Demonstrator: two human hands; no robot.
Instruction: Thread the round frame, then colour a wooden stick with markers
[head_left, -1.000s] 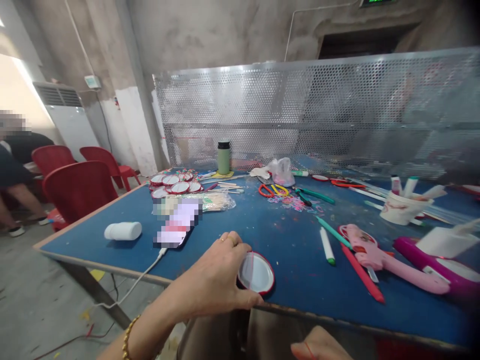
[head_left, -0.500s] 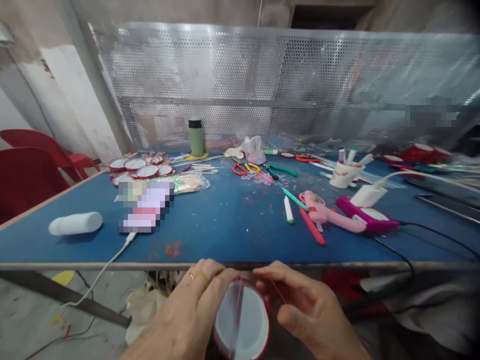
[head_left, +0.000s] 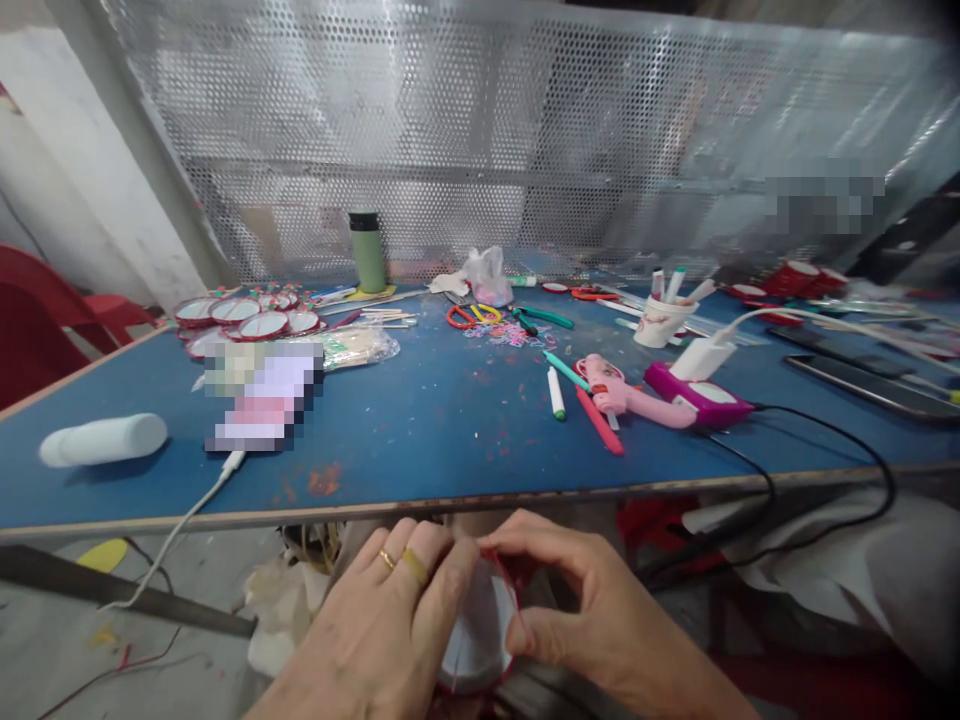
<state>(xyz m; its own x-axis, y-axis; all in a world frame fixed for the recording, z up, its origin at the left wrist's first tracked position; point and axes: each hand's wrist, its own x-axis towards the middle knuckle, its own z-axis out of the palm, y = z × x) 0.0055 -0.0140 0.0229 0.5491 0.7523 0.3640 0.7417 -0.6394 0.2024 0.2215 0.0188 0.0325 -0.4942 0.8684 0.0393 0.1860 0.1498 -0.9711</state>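
In my lap, below the table's front edge, is a small round drum [head_left: 476, 645] with a white face and a red rim. My left hand [head_left: 386, 615], with rings on two fingers, is closed around the drum's left side and hides part of its face. At the right rim, my right hand [head_left: 581, 600] is closed on a thin red string [head_left: 504, 572]. The string runs between its fingertips near the top of the drum and its thumb. The drum's underside is out of sight.
On the blue table [head_left: 420, 430] lie a pink glue gun [head_left: 607, 385], a purple power strip [head_left: 697, 395], markers and pliers [head_left: 551, 317]. Several red-rimmed drums [head_left: 262, 325] are piled at left near a phone [head_left: 266, 395]. A white cable [head_left: 187, 525] hangs over the front edge.
My right hand has come left to the drum's rim with the string. The drum is now more covered by my hands. The camera view has shifted down and to the right.
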